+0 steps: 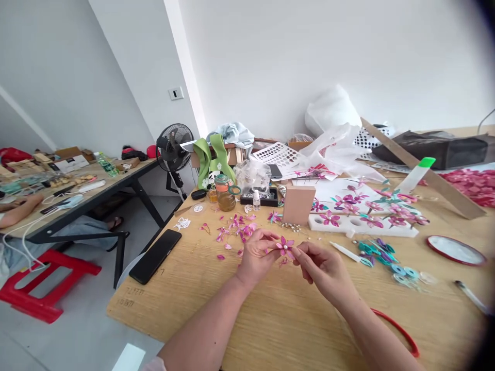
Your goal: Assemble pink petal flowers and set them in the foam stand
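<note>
A pink artificial flower (pixel 285 247) with pointed petals and a pearl centre is held up between my hands, a little above the wooden table. My left hand (pixel 257 253) is closed, pinching the flower from its left side. From the right, my right hand (pixel 319 265) is closed too, its thumb and fingertips pressed together at the flower's edge. The stem or wire behind the petals is hidden. Loose pink petals and petal clusters (pixel 236 226) are scattered just beyond my left hand. Small pearl beads (pixel 291 226) lie near an upright brown block (pixel 299 205).
Several finished flowers stand in a white foam strip (pixel 400 231) at the right. Nearby lie a white pen-like tool (pixel 345 251), ribbon spools (pixel 404 273) and a red hoop (pixel 402 330). A black phone (pixel 155 256) and a jar of liquid (pixel 225 198) are on the left. Another person's arm (pixel 23 210) rests at the far-left table.
</note>
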The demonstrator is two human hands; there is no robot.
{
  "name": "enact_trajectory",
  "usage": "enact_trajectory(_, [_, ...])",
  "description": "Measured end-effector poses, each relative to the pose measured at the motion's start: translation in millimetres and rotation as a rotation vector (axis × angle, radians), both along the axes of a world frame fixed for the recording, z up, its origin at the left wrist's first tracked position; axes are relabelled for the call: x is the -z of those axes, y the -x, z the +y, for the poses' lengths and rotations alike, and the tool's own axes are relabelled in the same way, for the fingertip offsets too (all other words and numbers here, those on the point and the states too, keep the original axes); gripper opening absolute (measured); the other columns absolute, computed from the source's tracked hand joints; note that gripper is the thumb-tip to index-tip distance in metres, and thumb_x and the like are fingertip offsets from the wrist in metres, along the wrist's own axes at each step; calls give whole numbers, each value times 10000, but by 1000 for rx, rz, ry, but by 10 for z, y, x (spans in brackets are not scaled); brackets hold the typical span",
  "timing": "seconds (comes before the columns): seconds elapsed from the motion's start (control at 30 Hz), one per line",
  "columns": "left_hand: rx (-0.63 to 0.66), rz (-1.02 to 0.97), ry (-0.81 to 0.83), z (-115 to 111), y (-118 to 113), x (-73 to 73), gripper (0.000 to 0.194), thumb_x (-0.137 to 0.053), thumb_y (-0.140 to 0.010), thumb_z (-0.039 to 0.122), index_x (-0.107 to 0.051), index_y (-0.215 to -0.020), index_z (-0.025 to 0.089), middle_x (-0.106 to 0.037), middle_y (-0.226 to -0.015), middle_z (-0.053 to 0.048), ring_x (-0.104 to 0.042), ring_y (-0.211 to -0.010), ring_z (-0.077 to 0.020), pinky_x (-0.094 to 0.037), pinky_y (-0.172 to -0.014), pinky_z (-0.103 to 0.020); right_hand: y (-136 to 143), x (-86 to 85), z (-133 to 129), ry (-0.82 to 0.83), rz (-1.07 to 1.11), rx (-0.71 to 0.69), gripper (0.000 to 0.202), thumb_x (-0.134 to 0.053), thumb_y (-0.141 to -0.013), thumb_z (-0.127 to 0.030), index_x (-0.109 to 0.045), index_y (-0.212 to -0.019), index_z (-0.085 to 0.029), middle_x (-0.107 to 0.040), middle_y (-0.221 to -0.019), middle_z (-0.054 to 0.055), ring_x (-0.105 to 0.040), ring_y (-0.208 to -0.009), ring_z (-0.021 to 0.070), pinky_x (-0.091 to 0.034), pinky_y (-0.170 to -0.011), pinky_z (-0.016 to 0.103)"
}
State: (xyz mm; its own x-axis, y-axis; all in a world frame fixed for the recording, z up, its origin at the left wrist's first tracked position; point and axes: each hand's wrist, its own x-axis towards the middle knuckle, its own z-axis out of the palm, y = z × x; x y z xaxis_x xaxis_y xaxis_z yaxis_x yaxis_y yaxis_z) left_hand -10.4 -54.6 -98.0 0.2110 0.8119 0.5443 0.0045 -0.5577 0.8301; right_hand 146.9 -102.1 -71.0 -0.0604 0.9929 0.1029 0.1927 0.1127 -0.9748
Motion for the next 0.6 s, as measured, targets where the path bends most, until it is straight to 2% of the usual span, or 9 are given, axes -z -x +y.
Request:
enact_trajectory(0.2, [-48, 114, -81, 11, 1, -11, 99, -685, -756, 264, -729, -793, 184, -638, -855, -74, -596, -839, -173, -498, -767, -317, -12, 70, 19, -190, -265, 51, 351, -491, -872, -449, -541, -647, -185, -485, -548, -16, -414, -490, 104, -292, -467, 233])
enact_trajectory(0.33, [-43, 153, -122, 38, 16, -3, 116, -653, -781, 251, -722, -725, 175, -658, -787, -70, -596, -778, -164, -491, -729, -307, -16, 64, 5, -262, -353, 47, 315, -483, -878, -392, -541, -649, -184, -492, -557, -14, -408, -500, 105, -294, -484, 241])
enact_trajectory(0.43, [-58, 172, -165, 49, 21, 5, 99, -670, -763, 229, -712, -688, 180, -668, -740, -58, -592, -737, -159, -482, -722, -311, -21, 46, 5, -191, -324, 47, 281, -504, -859, -396, -573, -688, -184, -528, -567, -7, -436, -504, 113, -314, -483, 242])
enact_trajectory(0.6, [-66, 218, -220, 49, 18, 5, 96, -683, -748, 199, -701, -654, 196, -680, -690, -36, -584, -674, -145, -469, -707, -312, -40, 1, 21, 37, -124, -4, 266, -576, -791, -445, -599, -748, -183, -539, -526, -17, -469, -463, 113, -337, -434, 225])
